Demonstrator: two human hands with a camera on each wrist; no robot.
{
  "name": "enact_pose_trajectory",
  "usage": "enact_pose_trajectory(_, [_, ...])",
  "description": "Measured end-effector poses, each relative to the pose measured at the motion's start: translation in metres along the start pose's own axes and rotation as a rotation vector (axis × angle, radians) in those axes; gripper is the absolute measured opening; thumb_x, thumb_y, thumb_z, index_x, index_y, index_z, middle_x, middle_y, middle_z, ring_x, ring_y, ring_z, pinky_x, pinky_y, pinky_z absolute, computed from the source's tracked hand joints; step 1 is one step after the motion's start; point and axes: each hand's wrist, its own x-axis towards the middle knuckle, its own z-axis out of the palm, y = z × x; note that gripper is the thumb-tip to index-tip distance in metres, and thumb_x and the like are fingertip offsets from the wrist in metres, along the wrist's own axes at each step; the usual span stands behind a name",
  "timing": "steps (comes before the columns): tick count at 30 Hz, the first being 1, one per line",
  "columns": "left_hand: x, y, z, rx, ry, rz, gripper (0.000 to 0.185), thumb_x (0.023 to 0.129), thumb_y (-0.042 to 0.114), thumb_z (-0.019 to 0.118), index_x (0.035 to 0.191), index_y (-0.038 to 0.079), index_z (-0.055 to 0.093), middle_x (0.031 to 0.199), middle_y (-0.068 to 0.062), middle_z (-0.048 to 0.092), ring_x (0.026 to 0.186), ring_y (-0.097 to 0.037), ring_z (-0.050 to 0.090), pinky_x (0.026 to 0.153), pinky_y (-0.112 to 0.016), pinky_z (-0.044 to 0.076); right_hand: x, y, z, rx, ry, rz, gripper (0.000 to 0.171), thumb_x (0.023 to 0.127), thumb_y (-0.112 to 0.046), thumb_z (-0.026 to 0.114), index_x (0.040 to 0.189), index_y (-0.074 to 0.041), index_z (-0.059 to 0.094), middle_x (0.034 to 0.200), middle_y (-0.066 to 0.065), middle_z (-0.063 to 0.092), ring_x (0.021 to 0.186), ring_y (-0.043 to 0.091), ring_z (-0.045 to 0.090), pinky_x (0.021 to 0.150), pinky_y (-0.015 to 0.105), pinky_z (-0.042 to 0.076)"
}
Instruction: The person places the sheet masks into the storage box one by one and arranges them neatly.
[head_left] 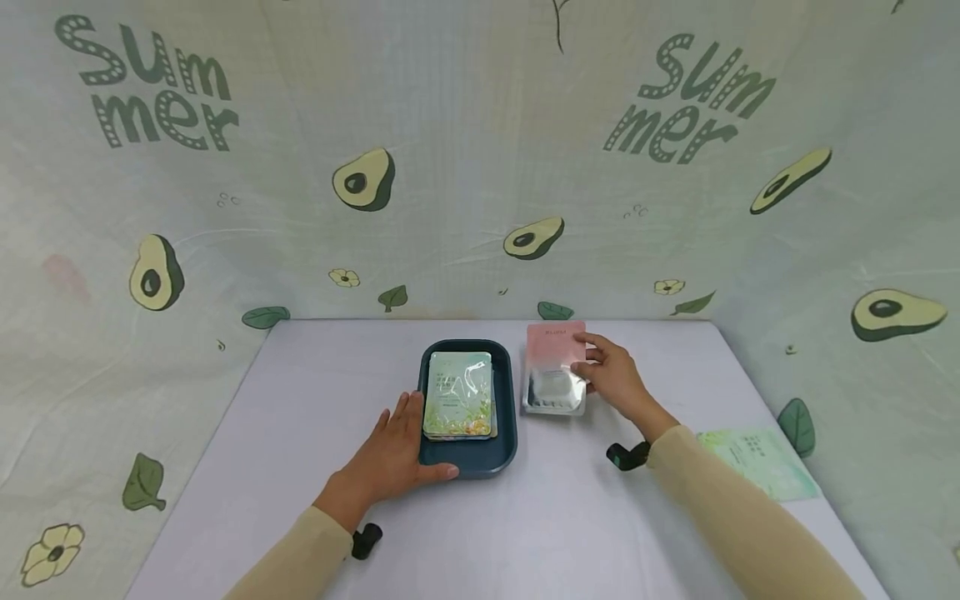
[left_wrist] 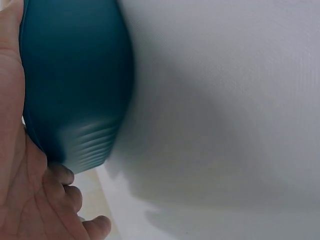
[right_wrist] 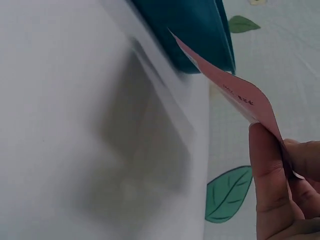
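Observation:
A dark blue tray (head_left: 480, 462) stands on the white table, with a small stack of pale green sachets (head_left: 459, 392) inside it. My left hand (head_left: 390, 454) rests against the tray's left side, fingers straight and thumb along the near edge. In the left wrist view, the palm touches the blue tray wall (left_wrist: 75, 65). To the right of the tray, my right hand (head_left: 615, 375) pinches a pink and silver packet (head_left: 555, 346) by its right edge. The right wrist view shows this pink packet (right_wrist: 235, 87) edge-on between thumb and fingers, raised off the table.
A pale green sheet or sachet (head_left: 761, 462) lies at the table's right side, partly behind the right sleeve (head_left: 720, 492). An avocado-print cloth (head_left: 450, 242) hangs behind the table (head_left: 337, 367) and along its sides. Black straps with small devices sit on both wrists.

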Motion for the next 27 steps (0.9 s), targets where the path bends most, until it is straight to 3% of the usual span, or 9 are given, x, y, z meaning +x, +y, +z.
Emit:
enact_pose_trajectory(11, [0.000,0.000,0.003,0.101,0.026,0.027,0.134,0.083,0.088,0.061,0.167,-0.004,0.012,0.176,-0.024,0.011,0.164,-0.040,0.008,0.129,-0.063,0.021,-0.002,-0.035,0.002,0.033,0.011,-0.091,0.059,0.101,-0.005,0.069,0.157,-0.011,0.050,0.134,0.026,0.068,0.099,0.028,0.074,0.067,0.031,0.064])
enact_pose_trajectory(27, [-0.001,0.002,0.000,0.111,0.041,0.025,0.134,0.082,0.087,0.064,0.167,-0.004,0.014,0.175,-0.024,0.014,0.164,-0.040,0.011,0.128,-0.063,0.021,-0.004,-0.066,0.032,0.116,-0.023,-0.135,0.057,0.100,-0.003,0.069,0.154,-0.010,0.053,0.131,0.026,0.070,0.089,0.025,0.074,0.066,0.030,0.063])
